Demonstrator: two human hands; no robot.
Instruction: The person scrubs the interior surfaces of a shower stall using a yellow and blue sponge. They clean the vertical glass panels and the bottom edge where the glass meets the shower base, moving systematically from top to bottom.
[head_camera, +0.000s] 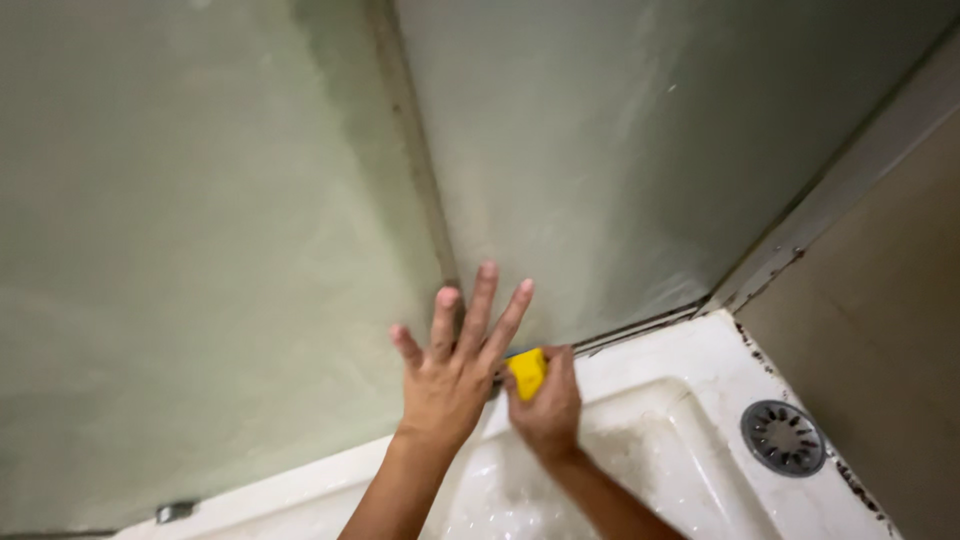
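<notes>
Gripping yellow sponge (527, 372), right hand (548, 405) pinches it at glass panel (620, 180) bottom edge; left hand (452, 375) splayed flat on glass, just left, touching sponge side

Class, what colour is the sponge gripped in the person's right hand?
Yellow: the sponge, held by the right hand, shows best in the head view.

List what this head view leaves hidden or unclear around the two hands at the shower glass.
- Yellow sponge: mostly covered by the right hand; full shape unclear.
- Glass panel's bottom edge: hidden behind both hands.
- Left hand: palm faces the glass, contact unseen.
- Shower tray: cut off by the lower frame edge.
</notes>
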